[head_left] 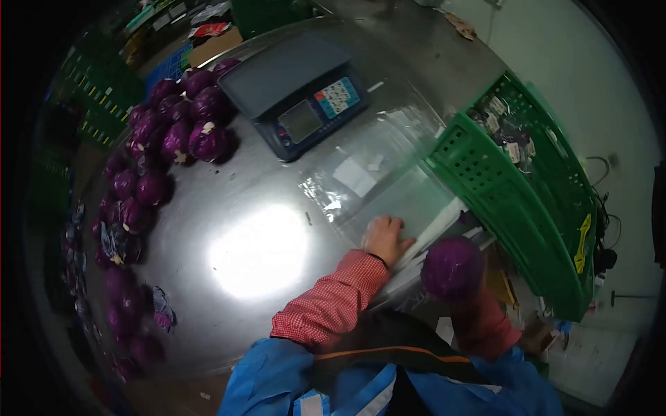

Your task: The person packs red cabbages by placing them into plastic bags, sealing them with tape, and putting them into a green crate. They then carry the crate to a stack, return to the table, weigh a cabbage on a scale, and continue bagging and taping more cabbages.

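Observation:
My left hand (383, 240) rests on a stack of clear plastic bags (409, 202) near the table's front edge. Its fingers are bent, with the thumb apart from them, and I see nothing held in it. A round red cabbage (452, 269) is held up by my right hand, to the right of the bags and close to my body. The cabbage hides most of that hand's fingers. White paper labels (354, 176) lie on the bags beyond my left hand.
Several red cabbages (209, 141) are piled along the left side of the metal table (201, 201). A weighing scale (300, 122) stands at the back. At the right, a tilted green crate (479, 182) holds dark labelled packs and a yellow tool (583, 243). A loose leaf (164, 309) lies at left.

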`<state>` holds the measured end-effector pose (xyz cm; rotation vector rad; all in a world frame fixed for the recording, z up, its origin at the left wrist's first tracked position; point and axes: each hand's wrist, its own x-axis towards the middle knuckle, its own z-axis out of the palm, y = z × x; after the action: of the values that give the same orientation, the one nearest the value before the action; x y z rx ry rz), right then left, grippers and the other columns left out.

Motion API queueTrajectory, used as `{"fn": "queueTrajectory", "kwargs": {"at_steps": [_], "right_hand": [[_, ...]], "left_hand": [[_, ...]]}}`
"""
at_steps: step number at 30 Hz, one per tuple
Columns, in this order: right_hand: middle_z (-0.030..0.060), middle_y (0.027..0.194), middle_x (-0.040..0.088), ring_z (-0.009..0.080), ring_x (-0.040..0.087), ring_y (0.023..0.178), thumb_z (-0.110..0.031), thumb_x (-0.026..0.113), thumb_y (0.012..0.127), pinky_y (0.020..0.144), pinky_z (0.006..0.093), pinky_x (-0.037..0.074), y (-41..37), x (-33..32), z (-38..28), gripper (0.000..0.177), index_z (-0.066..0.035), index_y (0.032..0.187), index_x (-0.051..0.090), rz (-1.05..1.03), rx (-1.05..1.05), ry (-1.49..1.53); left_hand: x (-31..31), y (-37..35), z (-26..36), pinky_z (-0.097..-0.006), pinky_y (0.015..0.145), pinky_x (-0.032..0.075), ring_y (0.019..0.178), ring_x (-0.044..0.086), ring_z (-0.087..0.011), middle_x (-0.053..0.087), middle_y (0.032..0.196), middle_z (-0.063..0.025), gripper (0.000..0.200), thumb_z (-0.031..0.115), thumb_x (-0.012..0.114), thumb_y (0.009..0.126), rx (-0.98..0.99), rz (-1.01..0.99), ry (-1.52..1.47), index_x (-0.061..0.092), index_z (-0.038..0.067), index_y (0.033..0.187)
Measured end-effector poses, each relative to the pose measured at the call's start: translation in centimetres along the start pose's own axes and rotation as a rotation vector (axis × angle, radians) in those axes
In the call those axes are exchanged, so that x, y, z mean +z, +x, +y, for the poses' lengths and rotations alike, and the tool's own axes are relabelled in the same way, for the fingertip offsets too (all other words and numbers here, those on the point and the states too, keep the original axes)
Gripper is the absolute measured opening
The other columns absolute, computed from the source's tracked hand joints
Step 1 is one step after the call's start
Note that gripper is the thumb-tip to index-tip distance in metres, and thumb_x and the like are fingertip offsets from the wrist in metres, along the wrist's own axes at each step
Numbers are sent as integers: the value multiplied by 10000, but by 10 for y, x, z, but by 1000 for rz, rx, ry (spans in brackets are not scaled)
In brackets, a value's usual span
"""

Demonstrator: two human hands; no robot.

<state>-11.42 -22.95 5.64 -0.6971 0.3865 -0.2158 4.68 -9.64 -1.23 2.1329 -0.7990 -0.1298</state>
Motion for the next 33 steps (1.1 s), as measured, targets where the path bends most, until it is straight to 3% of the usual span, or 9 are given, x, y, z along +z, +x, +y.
{"fn": "queueTrajectory", "kwargs": {"at_steps": [7, 10, 15, 18, 21, 24, 26, 30, 33], "right_hand": [[155, 1257, 509, 291, 537, 1132, -504, 417, 924, 957, 467, 469, -31, -49, -15, 611, -29, 1309, 414, -52, 121, -33], [152, 1370, 427, 323, 440, 1252, -577, 348, 923, 1044, 509, 375, -34, -45, -19, 662, -92, 1374, 373, -32, 207, 241], [165, 1416, 382, 356, 382, 1299, -626, 373, 891, 1088, 531, 303, -32, -36, -23, 724, -115, 1403, 344, -75, 355, 405], [166, 1417, 380, 360, 383, 1298, -634, 404, 877, 1085, 532, 308, -29, -34, -25, 751, -105, 1405, 336, -39, 435, 434], [170, 1413, 384, 352, 391, 1294, -625, 418, 878, 1083, 525, 316, -26, -35, -24, 747, -93, 1398, 348, -54, 462, 414], [173, 1394, 409, 334, 422, 1274, -603, 409, 897, 1070, 511, 342, -23, -33, -24, 713, -85, 1385, 369, -15, 476, 405], [171, 1377, 431, 315, 449, 1256, -584, 399, 914, 1056, 494, 368, -17, -27, -24, 682, -85, 1378, 383, 47, 484, 389], [140, 1345, 470, 270, 491, 1220, -571, 385, 932, 1008, 451, 428, 17, -19, -22, 657, -85, 1373, 392, -3, 388, 68], [146, 1334, 474, 254, 504, 1206, -585, 384, 926, 976, 450, 458, 47, -24, -13, 669, -92, 1378, 381, -51, 378, -166]], "left_hand": [[25, -1, 11, -432, 779, 451, 901, 539, -341, 549, 911, -140, 167, 150, 690, 724, -91, 9, 150, 617, 73, 854], [23, -3, 25, -423, 768, 457, 899, 543, -329, 554, 889, -135, 139, 148, 671, 738, -95, 46, 209, 626, 74, 847], [30, 1, 24, -421, 755, 461, 880, 555, -320, 550, 886, -125, 152, 188, 663, 753, -184, 56, 246, 632, 90, 865], [25, -3, 29, -422, 752, 460, 871, 561, -316, 555, 883, -112, 151, 213, 654, 760, -58, 60, 305, 638, 95, 853], [29, 1, 27, -421, 761, 456, 885, 556, -313, 553, 871, -101, 147, 216, 659, 752, -157, 60, 274, 636, 93, 828], [29, 2, 21, -402, 715, 466, 792, 579, -284, 570, 832, -105, 139, 222, 660, 764, -162, 109, 189, 634, 91, 803], [30, 7, 12, -357, 647, 465, 695, 567, -220, 576, 782, -77, 129, 204, 641, 811, -305, 52, -42, 619, 77, 814], [7, 12, -7, -259, 542, 428, 578, 505, -100, 565, 717, -10, 125, 170, 587, 898, -354, -47, -595, 583, 47, 876], [-39, 1, 17, -218, 545, 409, 605, 484, -60, 535, 731, 23, 122, 149, 570, 918, -400, -44, -801, 553, 28, 928]]}}
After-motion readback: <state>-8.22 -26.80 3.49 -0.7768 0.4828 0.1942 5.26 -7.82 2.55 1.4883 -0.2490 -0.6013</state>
